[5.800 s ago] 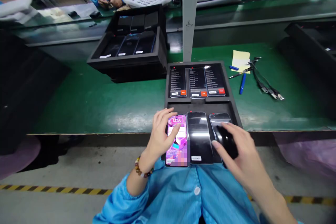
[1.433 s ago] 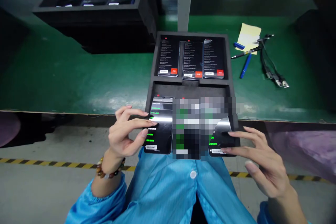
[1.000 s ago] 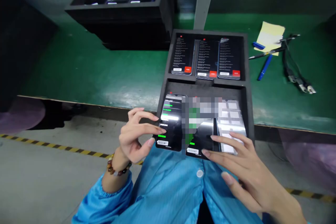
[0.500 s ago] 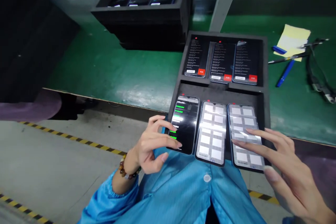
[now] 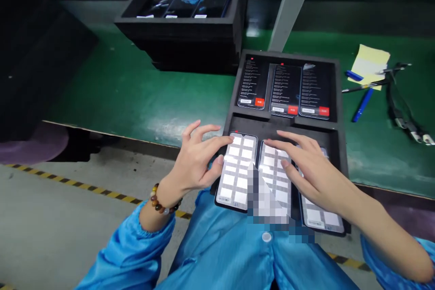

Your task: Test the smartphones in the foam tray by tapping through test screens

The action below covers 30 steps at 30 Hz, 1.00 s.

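A black foam tray (image 5: 342,145) holds two rows of smartphones and juts over the bench edge toward me. My left hand (image 5: 195,161) has its fingers spread, the index fingertip at the upper left of the left phone (image 5: 234,176), whose screen shows a grid of white blocks. My right hand (image 5: 312,174) is open, its index fingertip at the top of the middle phone (image 5: 270,163); part of that phone is pixelated. The right phone (image 5: 321,213), also with a white grid, is partly hidden under my right hand. Behind, a dark-screened phone (image 5: 285,86) lies between two similar ones.
A stack of black foam trays (image 5: 180,31) with phones stands at the back left. Yellow sticky notes (image 5: 369,61), a blue pen (image 5: 363,105) and a black cable (image 5: 394,99) lie on the green bench (image 5: 152,99) around the tray. A grey post (image 5: 292,7) rises behind the tray.
The left phone's screen went from black with green text to the white grid. My left hand moved up toward that phone's top; my right hand moved left from the right phone to the middle one.
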{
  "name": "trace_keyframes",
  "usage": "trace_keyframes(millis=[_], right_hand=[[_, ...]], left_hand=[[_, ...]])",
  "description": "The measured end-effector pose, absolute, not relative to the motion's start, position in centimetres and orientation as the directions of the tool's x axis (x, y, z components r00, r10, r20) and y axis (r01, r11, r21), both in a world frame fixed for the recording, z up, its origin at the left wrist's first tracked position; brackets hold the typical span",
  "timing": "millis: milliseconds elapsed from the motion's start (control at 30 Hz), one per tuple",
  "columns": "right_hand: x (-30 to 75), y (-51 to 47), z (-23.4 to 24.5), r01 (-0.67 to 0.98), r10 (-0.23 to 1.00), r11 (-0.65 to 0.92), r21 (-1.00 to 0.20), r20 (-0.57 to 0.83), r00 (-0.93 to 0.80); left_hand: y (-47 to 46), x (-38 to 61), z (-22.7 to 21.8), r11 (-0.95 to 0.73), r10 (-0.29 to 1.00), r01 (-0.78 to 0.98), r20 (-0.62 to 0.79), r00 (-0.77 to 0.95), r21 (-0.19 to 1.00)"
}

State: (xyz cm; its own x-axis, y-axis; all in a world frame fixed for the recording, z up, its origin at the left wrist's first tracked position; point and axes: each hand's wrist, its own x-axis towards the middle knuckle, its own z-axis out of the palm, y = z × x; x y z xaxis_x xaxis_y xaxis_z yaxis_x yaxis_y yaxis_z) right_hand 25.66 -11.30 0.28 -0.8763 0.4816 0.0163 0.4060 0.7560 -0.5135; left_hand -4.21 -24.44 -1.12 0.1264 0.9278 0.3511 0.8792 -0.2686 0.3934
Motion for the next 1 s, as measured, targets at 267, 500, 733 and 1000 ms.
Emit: trace_keyframes(millis=[267,500,733,1000], right_hand=[[25.3,-11.3,-0.2,0.387,0.465,0.777,-0.496,0.038,-0.885],[25.4,-12.7,0.2,0.339,0.419,0.813,-0.474,0.072,-0.905],[26.3,-14.9,0.3,0.269,0.351,0.850,-0.452,0.107,-0.930],[27.7,-17.8,0.5,0.193,0.274,0.869,-0.454,0.118,-0.954]], left_hand=[[-23.2,-2.3,-0.1,-0.238,0.941,0.952,0.287,0.176,0.195],[-25.0,-0.5,0.8,-0.197,0.950,0.974,0.269,0.160,0.115],[-28.7,0.5,1.0,-0.154,0.955,0.972,0.279,0.101,0.177],[-33.1,0.4,0.1,-0.237,0.901,0.950,0.412,0.137,0.204]])
